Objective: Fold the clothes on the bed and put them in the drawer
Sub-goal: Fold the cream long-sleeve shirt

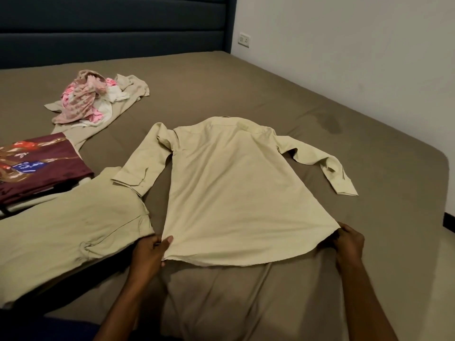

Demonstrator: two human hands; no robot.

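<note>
Stretching across nearly the whole view, a bed (246, 77) covered in a taut brown sheet is meeting a dark blue padded headboard (110, 25) at the far end, with a white wall (344, 45) running along its right side. Lying face down in the middle of the sheet is a beige long-sleeved shirt (229, 188), its collar pointing toward the headboard, one sleeve trailing out to the right and the other lying bent at the left. Just left of it, another large beige garment (66, 232) is sprawling toward the near edge, with the shirt's left cuff resting on it. A maroon printed cloth (37, 166) is sitting folded at the far left, touching that garment. Farther back, a crumpled pile of pink, white and beige clothes (91, 99) is lying well apart from the shirt. The left hand (150, 254) is pinching the shirt's near left hem corner between thumb and fingers, and the right hand (349, 242) is pinching the near right corner, pulling the hem flat. A white wall socket (244, 39) is sitting near the headboard.
</note>
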